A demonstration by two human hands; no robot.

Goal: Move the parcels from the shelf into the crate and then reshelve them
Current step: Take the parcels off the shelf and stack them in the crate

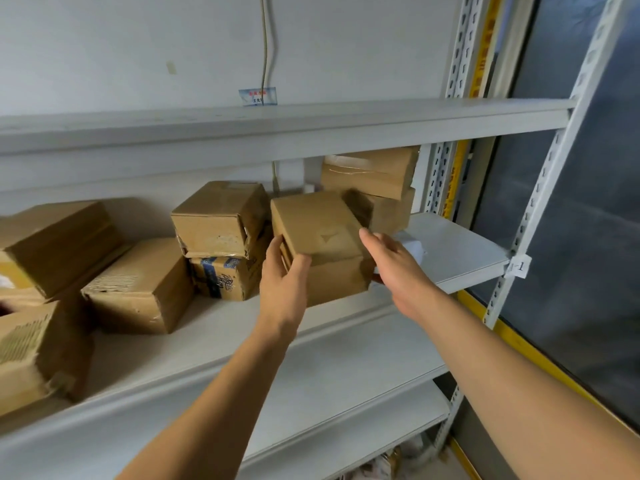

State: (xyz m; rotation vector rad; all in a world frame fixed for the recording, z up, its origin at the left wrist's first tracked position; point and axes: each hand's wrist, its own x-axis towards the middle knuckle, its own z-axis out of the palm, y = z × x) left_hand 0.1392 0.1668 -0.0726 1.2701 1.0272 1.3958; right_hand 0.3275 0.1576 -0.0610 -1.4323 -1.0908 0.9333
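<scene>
I am gripping the box (320, 233) with my left hand (282, 277), bringing my open right hand (398, 268) alongside to steady it squarely on the shelf (460, 244).

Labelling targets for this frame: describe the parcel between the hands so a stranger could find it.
On the middle shelf of the white rack, look right of centre, at the front edge. The plain brown parcel there is the only one with a left hand and right hand on its sides; the neighbouring stack on its left carries blue tape.
</scene>
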